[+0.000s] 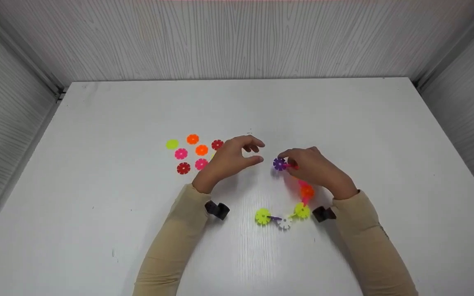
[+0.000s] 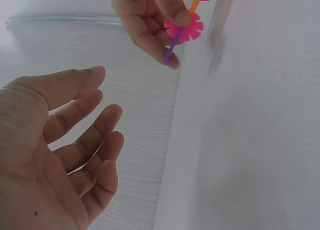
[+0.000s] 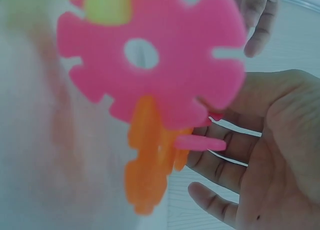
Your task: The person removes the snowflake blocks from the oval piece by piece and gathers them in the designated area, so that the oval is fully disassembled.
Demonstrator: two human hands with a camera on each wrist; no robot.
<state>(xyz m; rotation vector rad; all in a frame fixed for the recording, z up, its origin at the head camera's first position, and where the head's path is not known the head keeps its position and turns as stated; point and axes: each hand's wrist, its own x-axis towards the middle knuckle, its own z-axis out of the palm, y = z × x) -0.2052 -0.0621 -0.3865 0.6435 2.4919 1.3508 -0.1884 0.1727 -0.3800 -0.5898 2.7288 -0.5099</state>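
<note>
Left hand [image 1: 229, 159] spread loosely; right hand [image 1: 314, 167] pinches, by its purple end [image 1: 278, 165], the disc chain [image 1: 302, 211], which curves away from the tabletop [image 1: 97, 205]'s far edge; loose discs [image 1: 181, 153] (left hand partly hiding one) lie toward its left edge.

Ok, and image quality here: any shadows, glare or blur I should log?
Head view: soft shadows on the table, no strong blur. Left wrist view: left hand fairly sharp, upper-left corner washed out. Right wrist view: hazy, with the near pink disc soft, the yellow piece blurred, and a smeared reddish patch at left, shadow or reflection unclear.
</note>
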